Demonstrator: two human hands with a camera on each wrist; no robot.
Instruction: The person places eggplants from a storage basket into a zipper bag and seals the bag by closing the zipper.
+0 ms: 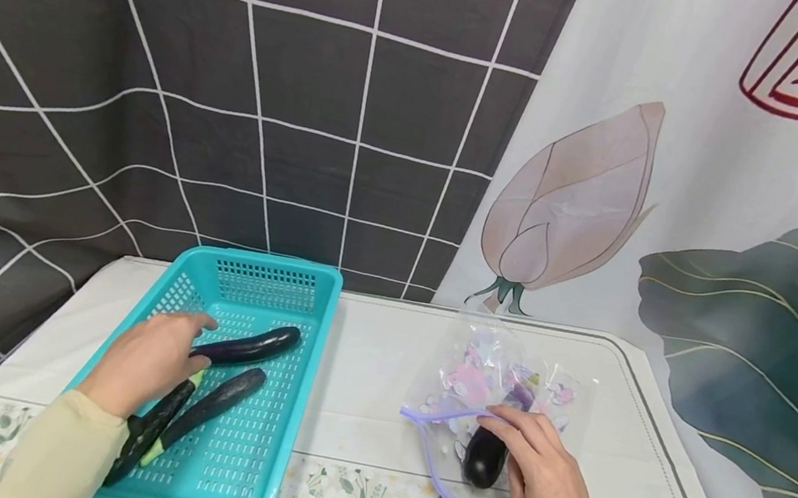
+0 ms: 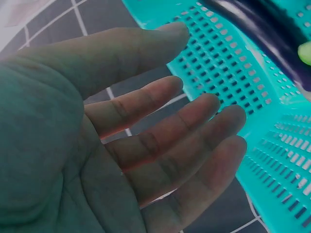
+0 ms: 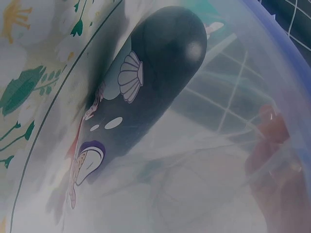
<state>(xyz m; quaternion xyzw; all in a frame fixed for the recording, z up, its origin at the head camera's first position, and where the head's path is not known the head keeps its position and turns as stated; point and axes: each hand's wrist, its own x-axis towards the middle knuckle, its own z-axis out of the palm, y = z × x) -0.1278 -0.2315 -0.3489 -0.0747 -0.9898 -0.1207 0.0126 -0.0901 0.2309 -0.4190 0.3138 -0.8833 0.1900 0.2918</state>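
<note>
On tabletop (image 1: 368, 371) before gridded cloth (image 1: 304, 161), with eggplant (image 1: 485, 460) inside clear bag (image 1: 460, 383).
Pinching bag's purple rim (image 1: 445, 415) in right hand's grip (image 1: 554, 480); holding nothing in left hand's grip (image 1: 146, 359), loosely parted over turquoise basket (image 1: 307, 397).

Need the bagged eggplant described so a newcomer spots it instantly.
On the table, right of the turquoise basket, lies a clear printed bag with a purple edge. The eggplant inside is dark and glossy, its rounded end toward the bag's mouth. Unlike the vegetables in the basket, it's bagged.
</note>
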